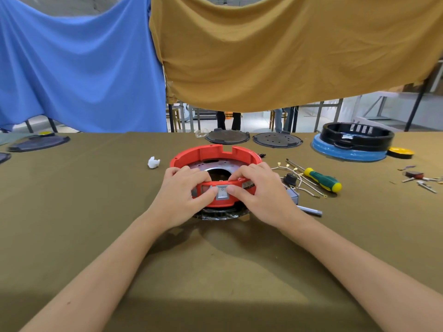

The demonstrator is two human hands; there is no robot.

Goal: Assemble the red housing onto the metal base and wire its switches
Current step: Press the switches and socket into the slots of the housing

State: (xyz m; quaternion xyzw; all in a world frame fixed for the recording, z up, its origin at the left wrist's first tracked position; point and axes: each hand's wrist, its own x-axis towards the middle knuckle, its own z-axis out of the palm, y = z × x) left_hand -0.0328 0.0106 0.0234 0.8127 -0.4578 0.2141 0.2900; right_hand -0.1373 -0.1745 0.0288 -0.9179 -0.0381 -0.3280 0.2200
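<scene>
While both hands, left (182,195) and right (259,192), grip red housing (215,154), screwdriver (322,179), loose wires (304,182) lie right

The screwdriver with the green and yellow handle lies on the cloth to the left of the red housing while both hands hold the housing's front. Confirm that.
Not quite: the head view shows the screwdriver lying to the right of the red housing, among loose wires. The rest holds: the left hand and the right hand both grip the housing's front.

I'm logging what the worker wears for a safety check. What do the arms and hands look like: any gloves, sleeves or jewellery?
Both are bare: the left hand and right hand wear no gloves, rings or watch. No sleeves show on the forearms.
</scene>
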